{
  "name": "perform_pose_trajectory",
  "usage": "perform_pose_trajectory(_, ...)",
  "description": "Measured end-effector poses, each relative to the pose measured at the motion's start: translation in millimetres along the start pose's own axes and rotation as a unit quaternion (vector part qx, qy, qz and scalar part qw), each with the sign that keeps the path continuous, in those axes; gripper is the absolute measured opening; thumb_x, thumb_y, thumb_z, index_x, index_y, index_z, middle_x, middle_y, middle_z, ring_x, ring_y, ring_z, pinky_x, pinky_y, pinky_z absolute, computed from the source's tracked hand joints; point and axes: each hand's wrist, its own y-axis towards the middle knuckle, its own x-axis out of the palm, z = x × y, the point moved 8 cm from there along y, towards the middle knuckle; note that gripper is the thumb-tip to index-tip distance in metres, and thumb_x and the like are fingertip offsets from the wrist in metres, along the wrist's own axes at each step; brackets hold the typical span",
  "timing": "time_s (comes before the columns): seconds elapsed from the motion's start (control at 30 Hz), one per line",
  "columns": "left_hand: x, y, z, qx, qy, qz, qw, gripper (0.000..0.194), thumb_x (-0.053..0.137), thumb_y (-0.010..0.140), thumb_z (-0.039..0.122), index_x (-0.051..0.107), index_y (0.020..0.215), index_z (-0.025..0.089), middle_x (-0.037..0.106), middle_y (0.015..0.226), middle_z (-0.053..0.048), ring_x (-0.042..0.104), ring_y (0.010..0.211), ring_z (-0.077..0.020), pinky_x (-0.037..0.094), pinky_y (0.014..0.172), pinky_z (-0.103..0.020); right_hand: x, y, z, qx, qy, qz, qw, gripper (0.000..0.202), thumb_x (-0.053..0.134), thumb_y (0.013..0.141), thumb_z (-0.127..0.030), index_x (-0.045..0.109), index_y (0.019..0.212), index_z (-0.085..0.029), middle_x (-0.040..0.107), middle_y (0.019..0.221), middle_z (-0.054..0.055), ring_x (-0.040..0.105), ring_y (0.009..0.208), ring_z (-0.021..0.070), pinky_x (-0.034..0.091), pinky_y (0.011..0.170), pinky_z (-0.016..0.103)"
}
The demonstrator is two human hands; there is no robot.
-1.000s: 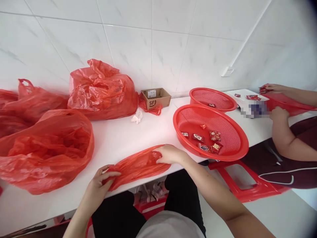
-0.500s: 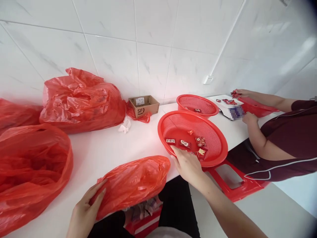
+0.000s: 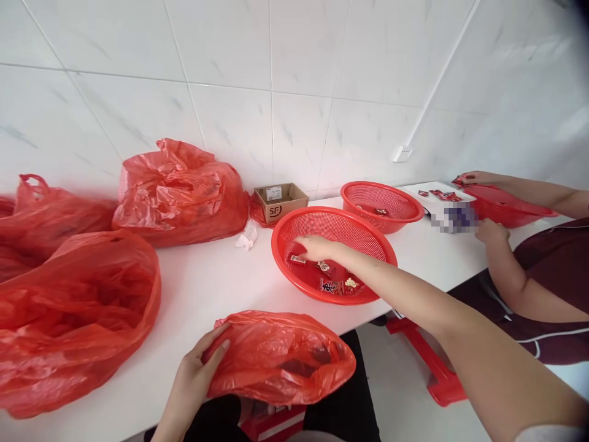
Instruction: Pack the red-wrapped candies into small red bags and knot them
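My left hand (image 3: 200, 362) pinches the edge of a red plastic bag (image 3: 271, 344) at the table's front edge, its mouth partly spread to the right. Inside a red perforated basket (image 3: 390, 255), my right hand (image 3: 317, 247) is over the left side, fingers stretched out and thumb apart. Just below its fingertips lies a small red packet (image 3: 298, 259); whether they touch cannot be made out. More small red packets (image 3: 331, 286) with printed fronts lie on the basket's bottom, some partly hidden by my forearm.
Large red plastic bags (image 3: 179, 196) stand left along the wall, with an open red bag (image 3: 83, 319) nearer me. A cardboard box (image 3: 280, 204), crumpled white paper (image 3: 247, 237) and a second red basket (image 3: 381, 202) are behind. At right a co-worker's hand (image 3: 492, 233) is beside a white scale (image 3: 427, 190).
My right hand has moved from the basket's near rim into the basket. The basket sits nearer and further left relative to its surroundings. The held bag's mouth has opened wider. My view has turned slightly left.
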Motion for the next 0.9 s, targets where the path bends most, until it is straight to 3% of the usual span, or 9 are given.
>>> perform_pose_trajectory(0.17,1.0,0,8,-0.006,-0.009,-0.010,1.000,0.065,0.072,0.072,0.053,0.062,0.130,0.026,0.058,0.141,-0.005,0.046,0.136,-0.0302,0.032,0.116,-0.044,25,11,0,-0.025,-0.035,-0.011,0.999,0.038,0.064,0.085,-0.021,0.062,0.123,-0.019,0.061,0.131,0.014,0.059,0.116,0.0260,0.043,0.092,0.032)
perform_pose_trajectory(0.33,-0.8,-4,15,-0.021,-0.043,-0.024,0.999,0.065,0.074,0.072,0.051,0.061,0.132,0.028,0.053,0.145,-0.005,0.043,0.138,-0.0301,0.035,0.114,-0.043,-1,12,-1,-0.019,-0.020,0.007,1.000,0.028,0.051,0.090,-0.016,0.062,0.116,-0.017,0.069,0.112,0.010,0.065,0.089,0.0169,0.045,0.075,0.025)
perform_pose_trajectory(0.47,1.5,-5,15,-0.025,-0.061,-0.042,0.997,0.061,0.073,0.075,0.050,0.062,0.131,0.028,0.052,0.146,-0.005,0.044,0.138,-0.0298,0.038,0.113,-0.042,-14,13,-5,-0.026,-0.028,0.021,0.999,0.033,0.049,0.090,-0.015,0.059,0.120,-0.019,0.068,0.114,0.009,0.063,0.098,0.0188,0.044,0.080,0.027)
perform_pose_trajectory(0.67,-0.9,0,9,-0.022,-0.038,-0.031,0.999,0.063,0.074,0.072,0.051,0.062,0.130,0.030,0.054,0.145,-0.004,0.042,0.139,-0.0302,0.035,0.114,-0.043,24,12,-9,-0.037,-0.062,-0.060,0.996,0.058,0.077,0.069,-0.022,0.061,0.125,-0.027,0.062,0.128,0.009,0.062,0.105,0.0242,0.046,0.079,0.028)
perform_pose_trajectory(0.8,-1.9,1,6,-0.015,-0.025,-0.028,0.999,0.063,0.074,0.072,0.051,0.063,0.130,0.029,0.054,0.145,-0.004,0.040,0.140,-0.0298,0.032,0.116,-0.043,36,15,-3,-0.017,-0.082,-0.065,0.994,0.036,0.068,0.075,-0.016,0.068,0.110,-0.024,0.065,0.119,0.009,0.063,0.098,0.0214,0.045,0.076,0.027)
perform_pose_trajectory(0.9,-1.8,-1,7,-0.019,-0.034,-0.030,0.999,0.064,0.074,0.072,0.050,0.062,0.131,0.027,0.052,0.146,-0.005,0.040,0.140,-0.0293,0.032,0.116,-0.042,33,18,2,-0.003,-0.086,-0.050,0.995,0.025,0.065,0.076,-0.014,0.069,0.099,-0.020,0.066,0.110,0.010,0.064,0.089,0.0206,0.045,0.071,0.027)
